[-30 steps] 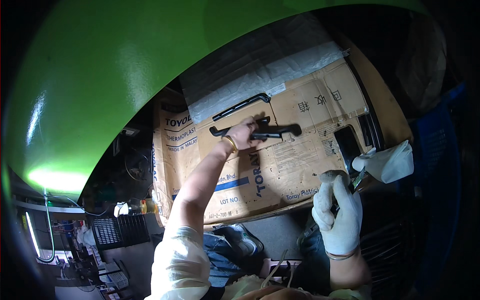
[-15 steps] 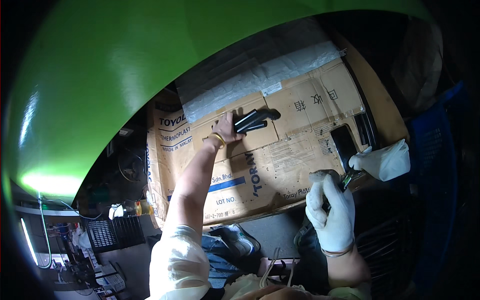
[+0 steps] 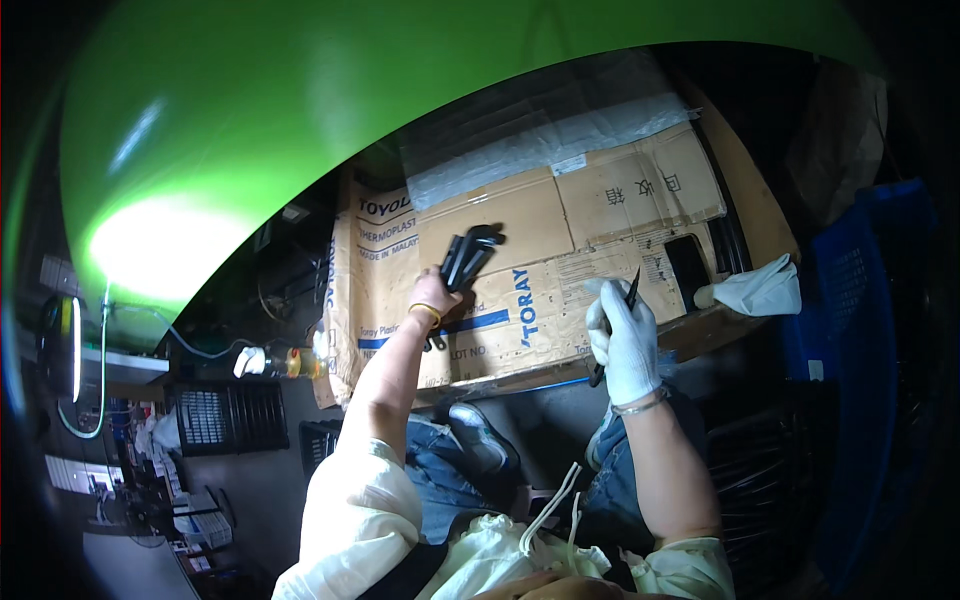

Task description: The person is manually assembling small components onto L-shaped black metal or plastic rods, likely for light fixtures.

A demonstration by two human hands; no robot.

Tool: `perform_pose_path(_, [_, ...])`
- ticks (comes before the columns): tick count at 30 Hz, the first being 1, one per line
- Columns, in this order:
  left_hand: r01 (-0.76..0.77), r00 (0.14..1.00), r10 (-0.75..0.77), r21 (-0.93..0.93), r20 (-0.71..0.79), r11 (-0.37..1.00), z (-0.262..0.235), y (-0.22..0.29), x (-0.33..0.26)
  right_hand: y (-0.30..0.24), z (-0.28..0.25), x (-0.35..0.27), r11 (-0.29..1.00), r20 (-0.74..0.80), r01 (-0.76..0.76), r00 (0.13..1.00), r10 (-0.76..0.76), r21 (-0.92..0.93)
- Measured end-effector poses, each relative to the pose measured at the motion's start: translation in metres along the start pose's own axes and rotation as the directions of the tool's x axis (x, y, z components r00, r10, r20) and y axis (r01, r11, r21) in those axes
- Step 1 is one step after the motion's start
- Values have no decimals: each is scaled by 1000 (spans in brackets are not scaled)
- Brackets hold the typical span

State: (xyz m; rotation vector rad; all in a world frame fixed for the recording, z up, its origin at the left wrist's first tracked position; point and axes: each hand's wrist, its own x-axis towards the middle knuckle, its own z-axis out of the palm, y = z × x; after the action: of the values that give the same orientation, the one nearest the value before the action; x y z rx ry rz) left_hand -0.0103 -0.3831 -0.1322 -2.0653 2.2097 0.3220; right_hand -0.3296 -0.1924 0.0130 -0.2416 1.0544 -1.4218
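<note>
My left hand is bare and wears a gold-coloured bangle. Its fingers are wrapped round the near end of a glossy black plastic part, long and hooked at its far end. The part is tilted above flattened cardboard. A white glove covers my right hand, closed round a slim dark pen-like tool. The tool's pointed tip is up and its other end sticks out below the fingers; its exact kind cannot be made out. The two hands are well apart.
Clear plastic sheeting covers the cardboard's far side. At its right lie a flat black phone-like object and a crumpled white glove. A large green curved surface overhangs the left and top. Blue crates stand at right.
My left hand has drawn the black part nearer to me and turned it, its hooked end now up. My gloved right hand has moved up and left with the tool over the cardboard's near edge.
</note>
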Motion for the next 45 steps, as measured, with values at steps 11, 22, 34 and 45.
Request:
perform_pose_path(11, [689,721,-612,-245,326,682,57,-173,-60,15,14,20,995,28,85,996,-83,-53])
perform_pose_path(22, [0,725,-323,-469,-608,883,-11,-127,-106,46,-2,48,965,59,61,997,-48,-255])
perform_pose_path(34, [-29,942,324,-942,86,335,-113,42,-339,79,61,-104,924,609,204,792,37,-322])
perform_pose_path(45, [-72,997,5,-980,-73,186,-37,39,-400,136,27,-165,929,104,192,980,-167,-315])
